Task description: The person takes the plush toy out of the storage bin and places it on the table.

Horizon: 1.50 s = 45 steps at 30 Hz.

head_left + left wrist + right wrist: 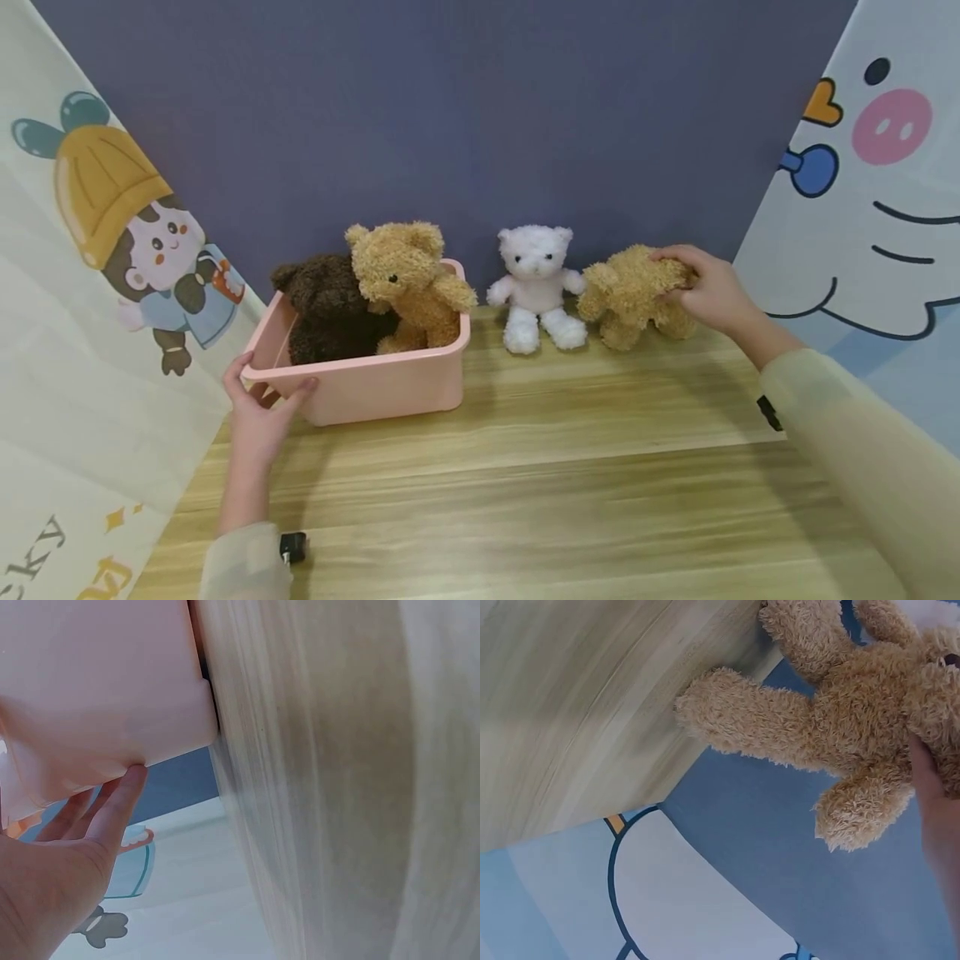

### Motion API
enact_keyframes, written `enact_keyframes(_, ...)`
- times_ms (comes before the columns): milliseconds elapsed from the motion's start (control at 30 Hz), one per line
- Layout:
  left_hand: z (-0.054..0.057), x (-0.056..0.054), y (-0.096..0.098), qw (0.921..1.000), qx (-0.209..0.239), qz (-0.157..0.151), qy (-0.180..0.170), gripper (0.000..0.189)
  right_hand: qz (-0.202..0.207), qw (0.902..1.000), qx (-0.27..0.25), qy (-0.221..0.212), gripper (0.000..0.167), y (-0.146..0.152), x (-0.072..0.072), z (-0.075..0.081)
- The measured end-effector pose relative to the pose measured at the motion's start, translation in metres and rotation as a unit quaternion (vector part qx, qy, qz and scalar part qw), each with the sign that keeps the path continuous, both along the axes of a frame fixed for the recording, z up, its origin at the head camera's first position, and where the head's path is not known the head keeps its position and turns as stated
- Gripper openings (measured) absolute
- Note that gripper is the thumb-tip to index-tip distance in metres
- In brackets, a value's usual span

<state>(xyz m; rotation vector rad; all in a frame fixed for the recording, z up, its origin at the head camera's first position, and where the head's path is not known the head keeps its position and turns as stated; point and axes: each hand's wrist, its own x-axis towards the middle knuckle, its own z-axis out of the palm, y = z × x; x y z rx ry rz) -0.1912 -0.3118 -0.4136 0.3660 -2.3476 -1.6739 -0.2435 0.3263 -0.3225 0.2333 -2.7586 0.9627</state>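
My right hand (711,290) grips a curly tan teddy bear (628,285) at the right, thumb and fingers around its head. In the right wrist view the bear (862,705) has its legs toward the wooden surface; part of its head is cut off. At the left, my left hand (257,415) holds the front left corner of a pink plastic bin (390,387), thumb on the front wall. The left wrist view has the fingers (116,806) against the bin's side. Inside the bin sit a dark brown teddy bear (322,287) and another tan teddy bear (405,279).
A white teddy bear (534,271) sits upright between the bin and the held bear, against the dark blue back wall (480,108). Printed cartoon panels rise at left (90,358) and right (825,250). Wood-grain tabletop (480,500) stretches across the front.
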Motion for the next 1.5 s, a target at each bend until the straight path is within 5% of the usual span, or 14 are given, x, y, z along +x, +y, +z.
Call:
enact_keyframes(267,-0.001,-0.001,0.000,0.9999,-0.009,-0.002,0.008,0.105,-0.010,0.9983,-0.022,-0.053,0.070,0.003,-0.020,-0.004)
enact_keyframes(733,-0.004,0.002,-0.001,0.9999,-0.013,0.001,0.009,0.107,-0.027,0.9934,-0.093,-0.063,0.072,0.008,-0.052,-0.019)
enact_keyframes(1267,-0.001,-0.001,0.001,0.9999,-0.007,0.003,0.012,0.106,-0.057,0.9580,-0.260,-0.108,0.078,0.053,-0.048,-0.045)
enact_keyframes(1500,-0.002,0.000,-0.001,0.9999,-0.004,0.000,0.011,0.108,-0.132,0.9454,-0.285,-0.088,0.079,0.054,-0.051,-0.051)
